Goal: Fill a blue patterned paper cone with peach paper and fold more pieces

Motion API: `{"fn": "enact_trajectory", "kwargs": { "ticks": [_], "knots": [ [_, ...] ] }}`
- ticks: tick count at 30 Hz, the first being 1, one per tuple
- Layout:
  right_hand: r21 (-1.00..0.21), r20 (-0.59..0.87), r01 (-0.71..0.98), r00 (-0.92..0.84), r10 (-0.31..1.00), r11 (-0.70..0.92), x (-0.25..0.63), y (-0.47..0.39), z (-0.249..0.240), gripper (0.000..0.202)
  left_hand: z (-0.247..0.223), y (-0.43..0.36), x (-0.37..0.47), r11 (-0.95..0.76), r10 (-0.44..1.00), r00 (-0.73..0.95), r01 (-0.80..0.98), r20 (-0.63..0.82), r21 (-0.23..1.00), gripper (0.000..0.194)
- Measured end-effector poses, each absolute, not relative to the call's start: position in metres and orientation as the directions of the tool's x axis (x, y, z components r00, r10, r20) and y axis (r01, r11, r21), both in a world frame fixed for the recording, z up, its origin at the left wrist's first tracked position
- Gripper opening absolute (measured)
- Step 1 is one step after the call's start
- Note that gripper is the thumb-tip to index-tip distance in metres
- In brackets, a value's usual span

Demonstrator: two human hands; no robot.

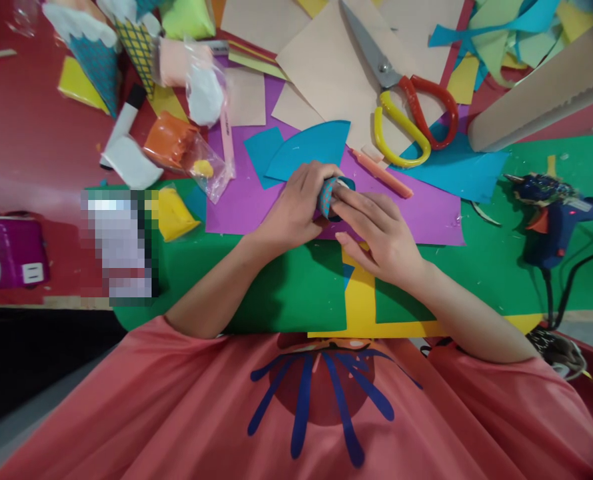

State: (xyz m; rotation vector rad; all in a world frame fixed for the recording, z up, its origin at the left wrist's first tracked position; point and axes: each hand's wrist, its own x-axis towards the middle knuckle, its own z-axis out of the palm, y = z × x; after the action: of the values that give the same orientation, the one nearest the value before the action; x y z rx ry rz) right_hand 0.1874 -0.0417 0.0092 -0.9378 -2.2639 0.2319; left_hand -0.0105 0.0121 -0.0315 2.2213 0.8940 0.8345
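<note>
My left hand (296, 207) is closed around a small blue paper cone (326, 199) with a reddish pattern, its open end facing right. My right hand (391, 240) reaches in from the right with fingers stretched out. Its fingertips are at the cone's mouth and seem to dip inside, while the thumb stands apart below. What lies within the cone is mostly hidden, though something whitish shows at the rim. Beneath both hands is a purple sheet (271, 217), with a curved blue paper piece (311, 150) just beyond. A coral-coloured pen-like tool (384, 175) lies near my right hand.
Large scissors (401, 87) with red and yellow handles lie farther back. A blue glue gun (551, 227) with its cable is at right, by a cardboard roll (541, 93). Decorated cones (96, 67), an orange clay packet (169, 143) and a blurred-out rectangular object (124, 247) sit left.
</note>
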Motion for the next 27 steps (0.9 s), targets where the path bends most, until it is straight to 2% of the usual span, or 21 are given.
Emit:
{"fn": "enact_trajectory", "kwargs": {
  "ticks": [12, 17, 20, 23, 27],
  "knots": [
    [-0.344, 0.533, 0.622, -0.487, 0.692, 0.703, 0.194, -0.044, 0.012, 0.037, -0.014, 0.005, -0.004, -0.537, 0.776, 0.554, 0.329, 0.301, 0.777, 0.046],
    [-0.335, 0.599, 0.59, -0.467, 0.65, 0.734, 0.191, -0.044, 0.012, 0.024, -0.014, 0.006, -0.005, -0.583, 0.721, 0.61, 0.276, 0.33, 0.764, 0.055],
    [-0.339, 0.536, 0.609, -0.501, 0.679, 0.717, 0.19, -0.044, 0.012, 0.019, -0.014, 0.007, -0.005, -0.567, 0.719, 0.63, 0.286, 0.294, 0.772, 0.053],
    [-0.374, 0.494, 0.604, -0.513, 0.702, 0.704, 0.189, -0.044, 0.012, 0.021, -0.016, 0.007, -0.004, -0.57, 0.718, 0.624, 0.273, 0.308, 0.775, 0.052],
    [-0.374, 0.582, 0.568, -0.472, 0.662, 0.733, 0.189, -0.044, 0.015, 0.028, -0.018, 0.006, -0.004, -0.562, 0.751, 0.558, 0.259, 0.353, 0.786, 0.066]
  ]
}}
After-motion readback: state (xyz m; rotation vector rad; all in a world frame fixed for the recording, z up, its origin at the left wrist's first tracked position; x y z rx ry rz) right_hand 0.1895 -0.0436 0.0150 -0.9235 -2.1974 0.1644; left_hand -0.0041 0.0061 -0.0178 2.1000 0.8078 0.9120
